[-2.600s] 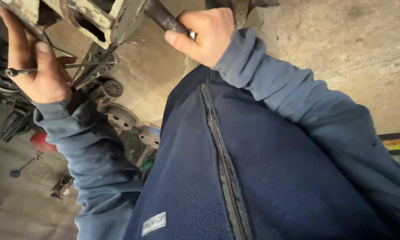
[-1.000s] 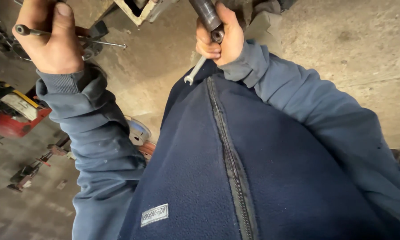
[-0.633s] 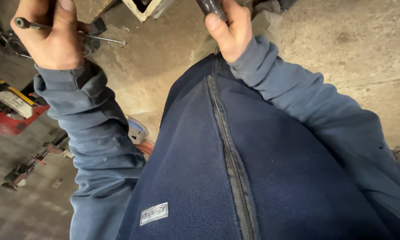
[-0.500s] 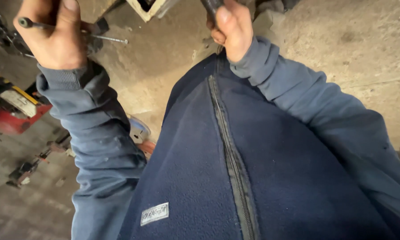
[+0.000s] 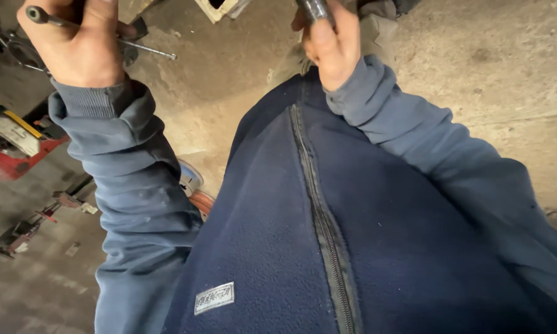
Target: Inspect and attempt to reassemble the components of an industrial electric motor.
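My left hand [image 5: 80, 43] is raised at the top left, closed around a thin metal rod tool [image 5: 145, 49] whose round end sticks out past my fingers. My right hand [image 5: 331, 43] is up at the top centre, gripping a dark cylindrical handle [image 5: 314, 8] that runs off the top edge. A pale metal part [image 5: 222, 7] shows between the two hands at the top edge. My blue fleece jacket with its zip [image 5: 318, 210] fills the lower middle of the view.
A red machine [image 5: 15, 139] stands on the concrete floor at the left, with clamps and small tools [image 5: 37, 219] scattered below it. A round disc-like object [image 5: 190, 179] lies beside my left sleeve. Rough concrete [image 5: 488, 68] spreads to the right.
Both hands have stayed raised with the same tools. The view has tipped so the overhead part has slid almost out of the top; my right hand shifted slightly on the handle.
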